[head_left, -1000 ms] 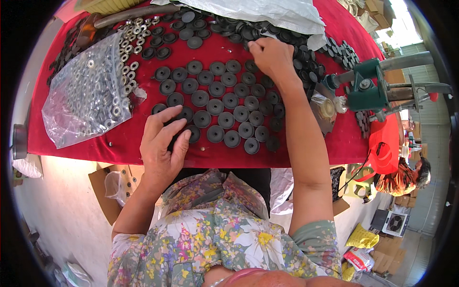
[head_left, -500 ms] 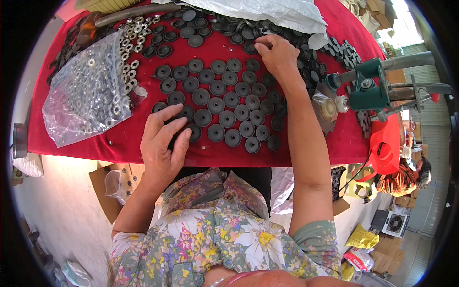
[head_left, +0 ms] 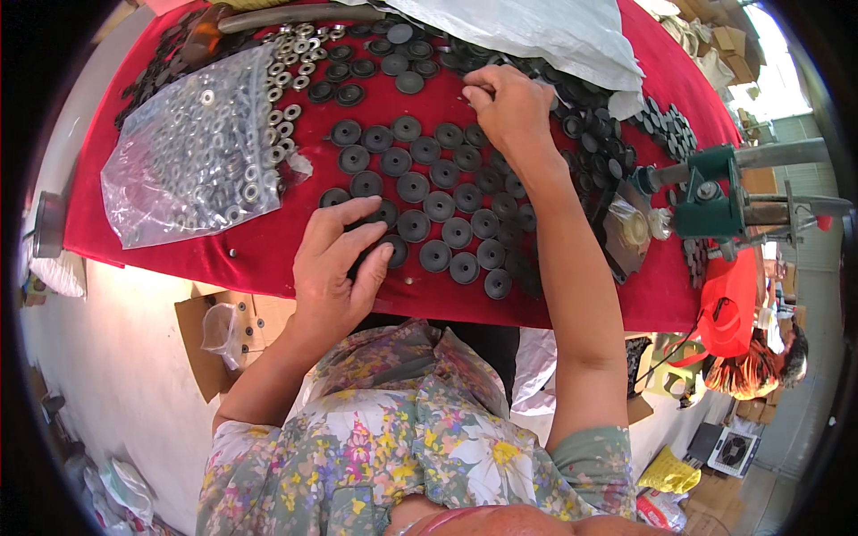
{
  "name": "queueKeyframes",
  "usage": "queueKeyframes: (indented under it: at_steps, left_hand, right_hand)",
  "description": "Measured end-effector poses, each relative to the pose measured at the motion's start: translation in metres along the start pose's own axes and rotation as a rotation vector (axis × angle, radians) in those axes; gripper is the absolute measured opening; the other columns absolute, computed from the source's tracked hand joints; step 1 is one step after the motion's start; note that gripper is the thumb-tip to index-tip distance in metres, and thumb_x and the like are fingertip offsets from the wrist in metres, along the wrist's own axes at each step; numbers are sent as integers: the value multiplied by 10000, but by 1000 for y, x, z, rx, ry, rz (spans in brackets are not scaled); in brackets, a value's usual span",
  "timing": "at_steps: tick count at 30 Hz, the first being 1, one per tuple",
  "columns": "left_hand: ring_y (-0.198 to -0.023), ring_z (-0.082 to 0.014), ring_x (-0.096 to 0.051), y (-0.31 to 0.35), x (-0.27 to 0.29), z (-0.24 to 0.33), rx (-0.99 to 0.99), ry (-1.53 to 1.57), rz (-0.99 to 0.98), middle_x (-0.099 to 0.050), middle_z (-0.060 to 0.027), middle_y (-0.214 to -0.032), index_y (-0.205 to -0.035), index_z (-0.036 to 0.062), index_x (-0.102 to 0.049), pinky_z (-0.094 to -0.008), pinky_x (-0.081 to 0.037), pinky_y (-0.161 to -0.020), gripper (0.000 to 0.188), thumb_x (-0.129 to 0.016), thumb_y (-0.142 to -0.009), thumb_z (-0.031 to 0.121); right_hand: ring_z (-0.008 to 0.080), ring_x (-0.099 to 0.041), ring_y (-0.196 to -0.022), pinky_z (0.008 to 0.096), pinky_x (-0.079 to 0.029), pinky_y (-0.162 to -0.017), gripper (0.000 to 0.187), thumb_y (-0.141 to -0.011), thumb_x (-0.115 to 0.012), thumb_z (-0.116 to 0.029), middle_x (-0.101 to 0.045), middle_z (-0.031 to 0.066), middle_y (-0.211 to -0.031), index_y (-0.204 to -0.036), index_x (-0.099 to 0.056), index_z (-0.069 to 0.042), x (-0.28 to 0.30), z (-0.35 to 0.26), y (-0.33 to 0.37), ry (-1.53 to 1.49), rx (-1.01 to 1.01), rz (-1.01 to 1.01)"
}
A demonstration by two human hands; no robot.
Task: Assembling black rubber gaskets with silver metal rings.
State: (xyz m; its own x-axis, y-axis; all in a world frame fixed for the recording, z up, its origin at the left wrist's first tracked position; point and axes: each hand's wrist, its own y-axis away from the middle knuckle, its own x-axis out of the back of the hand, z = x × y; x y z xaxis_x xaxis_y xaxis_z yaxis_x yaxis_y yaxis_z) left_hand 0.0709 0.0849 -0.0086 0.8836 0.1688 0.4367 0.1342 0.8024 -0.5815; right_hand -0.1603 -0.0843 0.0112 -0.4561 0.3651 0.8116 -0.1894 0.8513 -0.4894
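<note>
Rows of round black discs with raised rims and hubs lie on the red cloth in front of me. My left hand rests at the left end of these rows, fingers apart and bent over the nearest discs. Thumb and forefinger of my right hand come together beyond the rows, close to the heap of black round parts. Whether anything is between those fingertips is too small to tell. My right forearm covers some discs at the right of the rows.
A clear plastic bag of metal ring bearings lies at the left, with loose bearings beside it. White sheeting covers part of the far heap. A green metal clamp device stands at the right, with a red bag below.
The whole view has shifted, so the table sits further right in the picture. My right hand has moved a little left over the cloth; my left hand stays at the discs.
</note>
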Motion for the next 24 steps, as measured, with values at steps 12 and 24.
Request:
queueKeyframes:
  at_steps: [12, 24]
  left_hand:
    - [-967, -346, -615, 2, 0, -2, 0, 28, 26, -650, -182, -1151, -988, -14, -671, -409, -502, -813, 235, -753, -772, 23]
    - [-997, -324, -626, 2, 3, -2, 2, 24, -7, -650, -180, -1194, -1034, -6, -665, -375, -505, -850, 234, -733, -810, 10]
  right_hand:
    - [260, -658, -961, 442, -363, -926, 204, -869, -722, -308, -705, 69, -960, -970, -770, -138, -31, -40, -24, 194, 164, -145]
    - [278, -696, -939, 437, -485, -922, 300, -887, -660, -338, -749, 104, -967, -1049, -756, -104, 10, -11, -19, 62, -254, -400]
